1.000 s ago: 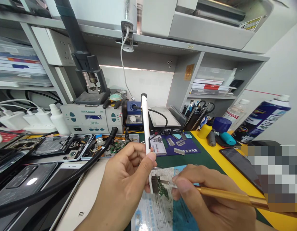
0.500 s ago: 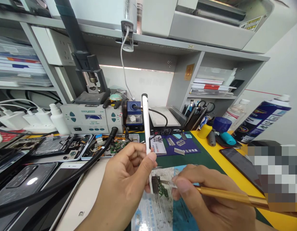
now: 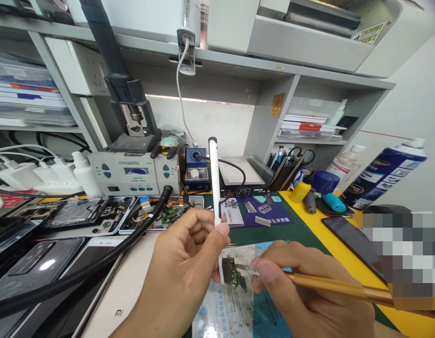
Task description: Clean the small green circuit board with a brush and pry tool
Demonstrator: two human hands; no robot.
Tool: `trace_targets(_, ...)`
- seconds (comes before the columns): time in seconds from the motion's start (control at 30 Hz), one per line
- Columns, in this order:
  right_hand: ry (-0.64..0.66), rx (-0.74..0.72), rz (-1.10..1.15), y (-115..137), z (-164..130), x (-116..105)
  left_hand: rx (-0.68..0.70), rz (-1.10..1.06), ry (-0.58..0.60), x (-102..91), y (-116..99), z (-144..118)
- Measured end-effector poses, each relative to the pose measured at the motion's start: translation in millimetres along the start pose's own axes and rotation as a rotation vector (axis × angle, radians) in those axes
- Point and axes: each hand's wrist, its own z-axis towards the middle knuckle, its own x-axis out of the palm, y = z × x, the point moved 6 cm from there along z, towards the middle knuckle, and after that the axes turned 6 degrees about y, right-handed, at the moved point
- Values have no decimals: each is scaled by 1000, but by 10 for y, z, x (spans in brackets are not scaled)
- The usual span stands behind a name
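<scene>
Here, the scene line by line:

Left hand point(image 3: 184, 274): it is closed around a white pen-shaped tool point(image 3: 214, 180), thumb pressed on the lower part; the tool stands almost upright, its black cap at the top.

Right hand point(image 3: 301, 293): it grips a gold-handled tool point(image 3: 339, 285) between thumb and fingers; the handle runs out to the right, the thin metal tip points left.

Small circuit board point(image 3: 234, 274): it sits between the two hands, near the middle of the view, over a printed sheet point(image 3: 224, 312) on the bench. The lower end of the white tool is at its left edge and the gold tool's tip touches its upper part. I cannot tell whether the board rests on the sheet or is held above it.

Bench point(image 3: 309, 220): green mat with a yellow edge on the right.

Left side: opened phones point(image 3: 80, 213) lie flat, and a black hose point(image 3: 97, 263) crosses them.

Far side: a grey soldering station point(image 3: 133, 173) and a black hot plate point(image 3: 241, 176).

Right side: a blue spray can point(image 3: 382, 171) lies tilted, and a dark phone point(image 3: 351, 239) is near it.
</scene>
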Motion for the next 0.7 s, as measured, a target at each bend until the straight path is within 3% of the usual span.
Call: trace_targets(0.7, 30, -29, -20, 28, 2, 0, 3, 27, 33, -11, 26, -2)
